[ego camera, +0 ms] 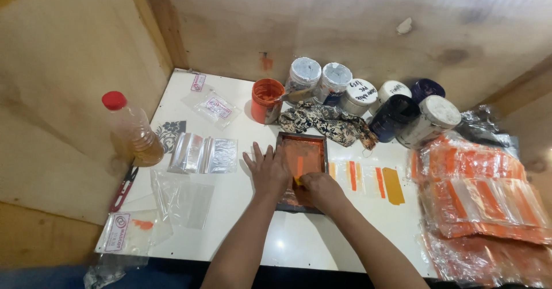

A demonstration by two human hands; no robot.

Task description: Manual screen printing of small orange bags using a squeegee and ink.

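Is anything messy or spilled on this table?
Yes. Orange and yellow paint streaks lie smeared on the white tabletop, right of the dark framed printing screen under both hands. The open orange paint tub is smeared outside too.

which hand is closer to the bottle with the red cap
Left. The left hand lies flat on the left edge of the screen frame, on the same side as the bottle. The right hand is further right, over the frame's lower part.

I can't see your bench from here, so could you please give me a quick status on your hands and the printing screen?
Left hand flat on the screen frame. Right hand gripping a small squeegee, mostly hidden, on the orange-inked mesh. Patterned rag just behind the frame.
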